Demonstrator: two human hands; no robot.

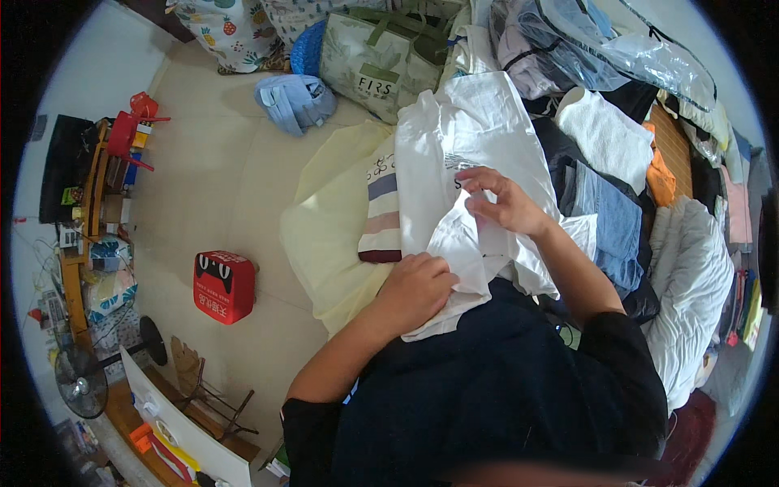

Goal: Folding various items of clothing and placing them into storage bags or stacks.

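A white garment [495, 114] with a small dark print is spread in front of me, reaching from my lap away toward the bags. My left hand [418, 294] presses curled fingers onto its near part and grips the cloth there. Over the print hovers my right hand [507, 203], fingers bent, with a gap between thumb and forefinger. A raised fold of the garment peaks beside that thumb. Left of the garment lies a striped folded cloth [383, 207] in white, blue-grey, pink and maroon, partly covered. Beneath both spreads a sheer pale yellow cloth [324, 219].
Clothes are heaped at right, including blue jeans [608, 223], a white towel-like cloth [604, 134] and a white quilt [690, 284]. Beyond stand a green tote bag [377, 65] and a light blue cloth bundle [296, 103]. A red box-shaped stool [224, 286] is on the left floor.
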